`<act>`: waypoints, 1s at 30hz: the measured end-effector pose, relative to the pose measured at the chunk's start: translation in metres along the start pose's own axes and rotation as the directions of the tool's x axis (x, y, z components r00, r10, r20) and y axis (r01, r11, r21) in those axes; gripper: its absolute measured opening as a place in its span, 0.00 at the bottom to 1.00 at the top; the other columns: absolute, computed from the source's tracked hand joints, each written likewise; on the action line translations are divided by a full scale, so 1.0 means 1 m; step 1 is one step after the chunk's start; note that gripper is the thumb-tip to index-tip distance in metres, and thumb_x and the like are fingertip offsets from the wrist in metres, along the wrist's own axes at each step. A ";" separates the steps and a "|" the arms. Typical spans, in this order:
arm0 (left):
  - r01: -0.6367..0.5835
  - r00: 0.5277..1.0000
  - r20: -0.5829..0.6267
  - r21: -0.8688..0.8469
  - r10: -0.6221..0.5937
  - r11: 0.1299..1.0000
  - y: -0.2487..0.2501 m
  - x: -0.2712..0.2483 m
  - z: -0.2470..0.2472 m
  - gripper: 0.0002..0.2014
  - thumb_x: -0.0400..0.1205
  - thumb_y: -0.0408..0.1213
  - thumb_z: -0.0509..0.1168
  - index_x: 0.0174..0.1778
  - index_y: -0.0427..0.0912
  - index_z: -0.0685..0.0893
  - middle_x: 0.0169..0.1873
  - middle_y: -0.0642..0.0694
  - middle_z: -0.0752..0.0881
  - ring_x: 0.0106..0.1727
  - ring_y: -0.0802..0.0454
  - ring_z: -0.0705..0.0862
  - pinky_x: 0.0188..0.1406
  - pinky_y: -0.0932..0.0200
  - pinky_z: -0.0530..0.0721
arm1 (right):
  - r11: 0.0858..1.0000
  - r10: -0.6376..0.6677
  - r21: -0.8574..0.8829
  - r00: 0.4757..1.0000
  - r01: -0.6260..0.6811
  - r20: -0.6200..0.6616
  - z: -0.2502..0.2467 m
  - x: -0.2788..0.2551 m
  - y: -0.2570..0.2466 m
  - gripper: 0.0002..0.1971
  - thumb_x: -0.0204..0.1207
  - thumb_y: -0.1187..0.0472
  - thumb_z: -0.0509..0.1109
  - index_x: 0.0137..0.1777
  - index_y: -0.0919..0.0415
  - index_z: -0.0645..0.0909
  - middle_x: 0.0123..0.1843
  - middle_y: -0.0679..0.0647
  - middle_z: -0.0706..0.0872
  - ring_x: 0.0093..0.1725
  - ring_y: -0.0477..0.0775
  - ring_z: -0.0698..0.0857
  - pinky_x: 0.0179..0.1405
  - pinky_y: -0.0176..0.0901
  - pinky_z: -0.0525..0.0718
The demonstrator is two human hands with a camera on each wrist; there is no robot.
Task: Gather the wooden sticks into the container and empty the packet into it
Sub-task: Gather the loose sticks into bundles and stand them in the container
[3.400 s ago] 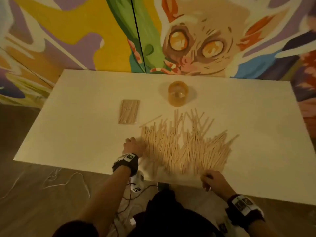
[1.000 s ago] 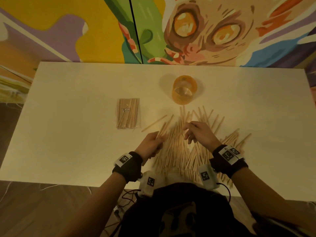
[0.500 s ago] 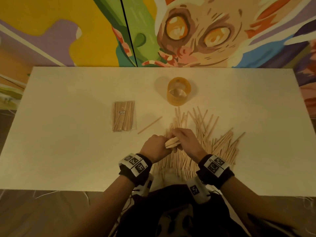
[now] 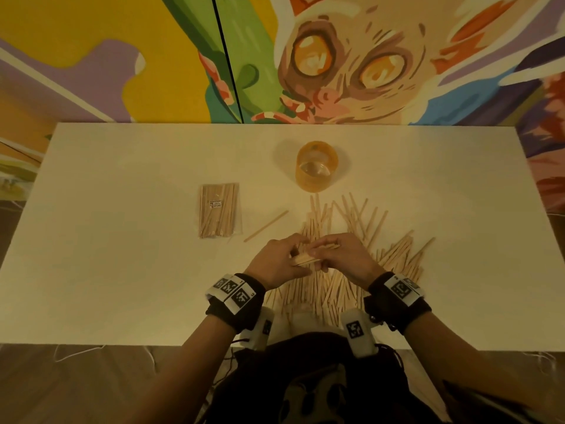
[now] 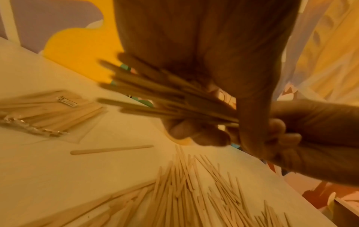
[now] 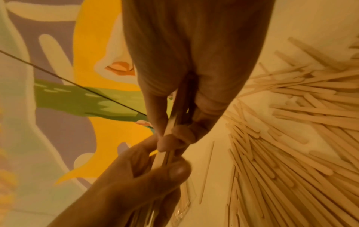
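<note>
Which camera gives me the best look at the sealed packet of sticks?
The head view: the packet lies whole and flat on the table, left of the loose sticks, its label visible. The left wrist view shows it close but blurred and cut by the frame edge. The right wrist view doesn't clearly show it.

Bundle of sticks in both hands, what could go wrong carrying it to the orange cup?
1. The bundle looks splayed in the left wrist view, so sticks may slip from the left hand and right hand.
2. The container is narrow and upright; a wide bundle might tip it.
3. The lone stick beside the packet could get overlooked.
</note>
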State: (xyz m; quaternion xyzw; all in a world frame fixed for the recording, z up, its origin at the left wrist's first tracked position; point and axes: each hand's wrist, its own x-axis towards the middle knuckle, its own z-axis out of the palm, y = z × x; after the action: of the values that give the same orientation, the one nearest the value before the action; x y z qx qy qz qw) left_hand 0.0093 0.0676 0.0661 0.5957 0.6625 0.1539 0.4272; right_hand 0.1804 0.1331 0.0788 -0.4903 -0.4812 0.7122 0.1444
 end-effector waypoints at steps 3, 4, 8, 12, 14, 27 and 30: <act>0.054 0.999 0.004 -0.026 -0.054 0.998 -0.010 -0.006 -0.011 0.17 0.72 0.52 0.76 0.54 0.54 0.85 0.39 0.56 0.84 0.39 0.58 0.81 0.39 0.62 0.77 | 0.995 0.057 0.083 0.998 -0.054 -0.027 -0.012 0.000 0.002 0.07 0.76 0.74 0.72 0.51 0.79 0.86 0.30 0.66 0.83 0.27 0.55 0.81 0.26 0.38 0.79; 0.069 0.998 0.000 -0.095 -0.069 0.993 -0.013 -0.009 -0.014 0.14 0.72 0.51 0.77 0.50 0.51 0.87 0.37 0.55 0.84 0.36 0.58 0.81 0.35 0.62 0.79 | 0.992 0.069 0.109 0.997 -0.066 -0.029 -0.015 0.000 0.002 0.08 0.76 0.74 0.71 0.52 0.79 0.85 0.31 0.66 0.83 0.27 0.54 0.81 0.26 0.38 0.79; 0.100 0.993 -0.012 -0.453 -0.118 0.886 -0.017 -0.016 -0.021 0.10 0.76 0.44 0.75 0.48 0.43 0.89 0.33 0.49 0.86 0.26 0.53 0.83 0.20 0.62 0.78 | 0.973 0.082 0.219 0.996 -0.071 -0.040 -0.017 -0.001 0.003 0.09 0.77 0.74 0.69 0.54 0.81 0.84 0.34 0.66 0.83 0.29 0.54 0.81 0.27 0.38 0.79; 0.101 0.966 -0.115 -0.657 -0.231 0.747 -0.014 -0.014 -0.013 0.14 0.83 0.46 0.66 0.45 0.39 0.90 0.31 0.43 0.87 0.21 0.46 0.81 0.21 0.58 0.80 | 0.976 0.045 0.217 0.998 -0.034 -0.049 -0.004 0.002 0.001 0.11 0.79 0.72 0.68 0.54 0.83 0.82 0.38 0.69 0.84 0.31 0.56 0.83 0.30 0.40 0.82; 0.084 0.951 -0.163 -0.681 -0.262 0.728 -0.009 -0.009 -0.006 0.15 0.84 0.46 0.66 0.43 0.37 0.90 0.29 0.39 0.87 0.18 0.48 0.81 0.22 0.58 0.80 | 0.983 0.015 0.182 0.999 -0.006 -0.050 0.006 0.003 -0.001 0.11 0.80 0.71 0.67 0.53 0.83 0.82 0.35 0.65 0.85 0.30 0.55 0.83 0.30 0.41 0.82; 0.016 0.914 -0.223 -0.815 -0.339 0.579 0.007 -0.001 0.003 0.13 0.81 0.42 0.70 0.34 0.39 0.89 0.22 0.37 0.82 0.16 0.50 0.77 0.22 0.60 0.79 | 0.977 -0.200 0.018 0.937 0.215 -0.287 0.009 -0.002 -0.005 0.16 0.83 0.60 0.69 0.43 0.76 0.84 0.25 0.66 0.80 0.15 0.51 0.73 0.13 0.36 0.71; 0.017 0.918 -0.199 -0.845 -0.343 0.535 0.009 -0.001 0.003 0.12 0.81 0.40 0.70 0.35 0.38 0.89 0.22 0.41 0.83 0.17 0.51 0.78 0.22 0.61 0.79 | 0.973 -0.227 -0.015 0.934 0.232 -0.275 0.009 -0.004 -0.004 0.15 0.83 0.59 0.69 0.41 0.72 0.85 0.22 0.62 0.79 0.15 0.51 0.71 0.14 0.36 0.70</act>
State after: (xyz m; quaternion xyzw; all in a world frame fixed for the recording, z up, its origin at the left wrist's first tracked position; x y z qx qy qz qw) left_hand 0.0169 0.0679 0.0711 0.2145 0.6328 0.5026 0.5486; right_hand 0.1738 0.1279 0.0848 -0.5238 -0.5039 0.6197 0.2962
